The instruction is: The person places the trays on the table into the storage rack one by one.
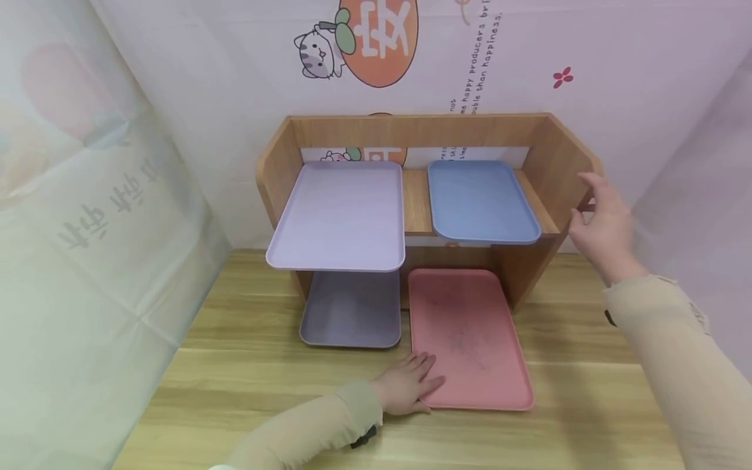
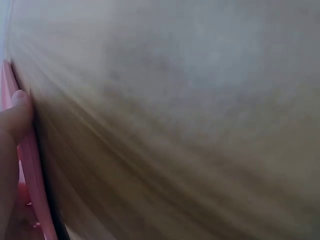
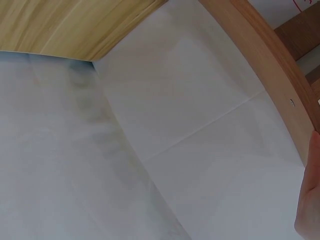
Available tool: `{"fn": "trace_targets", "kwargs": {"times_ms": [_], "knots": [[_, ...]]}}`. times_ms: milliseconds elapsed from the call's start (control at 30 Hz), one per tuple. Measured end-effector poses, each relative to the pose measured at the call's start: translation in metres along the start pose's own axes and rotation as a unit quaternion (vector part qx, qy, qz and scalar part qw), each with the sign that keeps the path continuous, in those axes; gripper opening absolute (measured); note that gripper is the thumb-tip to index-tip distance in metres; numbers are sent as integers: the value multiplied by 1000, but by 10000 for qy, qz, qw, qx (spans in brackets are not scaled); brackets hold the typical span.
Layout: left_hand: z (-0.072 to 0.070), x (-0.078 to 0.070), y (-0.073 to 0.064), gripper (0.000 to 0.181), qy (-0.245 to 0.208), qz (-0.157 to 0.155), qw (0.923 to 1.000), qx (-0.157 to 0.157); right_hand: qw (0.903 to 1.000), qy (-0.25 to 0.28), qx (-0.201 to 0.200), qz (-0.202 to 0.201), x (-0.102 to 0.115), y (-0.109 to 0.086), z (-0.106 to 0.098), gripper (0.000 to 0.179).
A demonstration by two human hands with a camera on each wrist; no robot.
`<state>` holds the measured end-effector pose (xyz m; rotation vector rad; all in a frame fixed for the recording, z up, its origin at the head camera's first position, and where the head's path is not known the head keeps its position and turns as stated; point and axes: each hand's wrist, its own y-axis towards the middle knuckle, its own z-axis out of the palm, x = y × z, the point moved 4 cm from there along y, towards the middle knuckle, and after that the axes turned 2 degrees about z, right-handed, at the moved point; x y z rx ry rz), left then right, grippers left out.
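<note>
A pink tray [image 1: 470, 326] lies on the wooden table, its back end under the right part of a wooden shelf unit [image 1: 420, 130]. My left hand [image 1: 407, 385] rests at the tray's front left corner with fingers spread over its surface; the thumb [image 2: 21, 102] shows at the rim in the left wrist view. My right hand [image 1: 608, 225] is at the front edge of the shelf's right side panel [image 1: 564, 156], thumb and forefinger apart. Part of that hand [image 3: 310, 195] overlaps the panel edge in the right wrist view.
On the upper board a lilac tray [image 1: 346, 209] sits at left, a blue tray [image 1: 482, 199] at right, both jutting past the front. Below the lilac one, a grey-purple tray [image 1: 355, 313] stands on the table. Printed cloth [image 1: 235, 59] hangs behind and at the sides.
</note>
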<state>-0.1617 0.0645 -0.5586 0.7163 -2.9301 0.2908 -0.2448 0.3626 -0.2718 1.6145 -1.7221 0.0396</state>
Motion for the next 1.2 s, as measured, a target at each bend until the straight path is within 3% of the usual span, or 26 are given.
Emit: {"fn": "trace_targets", "kwargs": {"times_ms": [400, 767, 900, 1000, 1067, 1200], "knots": [[-3, 24, 31, 58, 83, -624, 9980, 110, 9999, -18, -73, -75, 1, -1, 0, 62], [-14, 45, 48, 55, 78, -1393, 9902, 95, 10000, -12, -9, -15, 3, 3, 5, 63], [-13, 49, 49, 54, -235, -1552, 9876, -8, 9999, 82, -89, -96, 4, 4, 6, 64], [-21, 54, 41, 53, -759, -1576, 9836, -429, 9997, 126, -112, -188, 4, 1, 6, 64], [-33, 59, 28, 52, -1106, -1630, 9768, -845, 9995, 225, 7, -204, 3, -3, 6, 64], [-66, 73, -22, 53, -1395, -1948, 9586, -1541, 9980, 506, 266, -255, -5, -27, 7, 64]]}}
